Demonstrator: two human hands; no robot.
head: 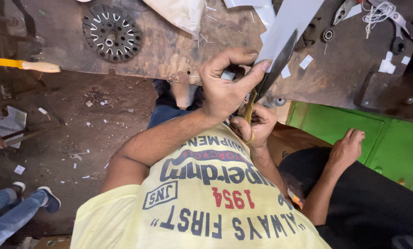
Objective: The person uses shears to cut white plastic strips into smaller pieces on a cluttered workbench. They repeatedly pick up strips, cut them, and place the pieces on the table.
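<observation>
Nearest, against the yellow shirt, the right hand (pixel 257 124) is closed through the brass-coloured handles of a pair of scissors (pixel 267 76), whose dark blades run up and right into a grey sheet (pixel 289 23). Just beyond and left of it, the left hand (pixel 225 87) pinches the sheet's near edge between thumb and forefinger, beside the blades, at the near edge of the worn brown bench (pixel 169 46). Farther left on the bench lies a round slotted metal disc (pixel 111 33); at the right, another person's hand (pixel 347 147) rests by a green panel (pixel 354 129).
</observation>
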